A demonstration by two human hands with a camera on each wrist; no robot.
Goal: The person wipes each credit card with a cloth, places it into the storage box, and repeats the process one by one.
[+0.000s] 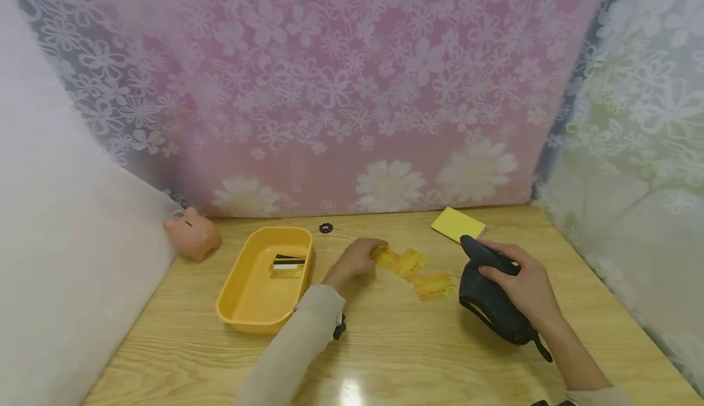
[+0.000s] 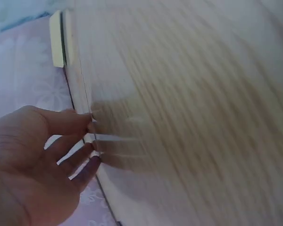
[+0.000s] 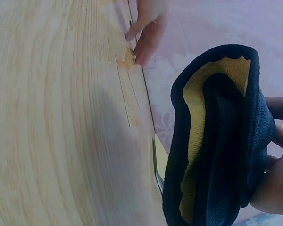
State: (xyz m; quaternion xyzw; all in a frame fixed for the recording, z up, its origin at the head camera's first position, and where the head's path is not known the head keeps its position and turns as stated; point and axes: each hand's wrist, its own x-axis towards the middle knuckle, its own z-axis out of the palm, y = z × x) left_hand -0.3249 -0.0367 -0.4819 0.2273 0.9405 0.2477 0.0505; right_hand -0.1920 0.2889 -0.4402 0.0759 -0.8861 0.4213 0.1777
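Observation:
My left hand (image 1: pixel 354 262) reaches over the table with its fingertips at the left end of a yellow card (image 1: pixel 389 258), pinching its edge. In the left wrist view, the thumb and fingers (image 2: pixel 70 153) come down at the tabletop. A second yellow card (image 1: pixel 411 263) overlaps the first, and a third yellow card (image 1: pixel 434 287) lies just to the right. My right hand (image 1: pixel 525 280) grips a folded dark blue cloth (image 1: pixel 486 302), held above the table. Its yellow underside (image 3: pixel 193 141) shows between the folds in the right wrist view.
Left of my left arm stands a yellow tray (image 1: pixel 231 299) with several cards (image 1: pixel 288 265) inside. Beyond it are a pink piggy bank (image 1: pixel 192 235) and a black chip (image 1: pixel 326 228). A yellow notebook (image 1: pixel 456 224) lies at the back right. Patterned curtain (image 1: pixel 352 88) borders the table.

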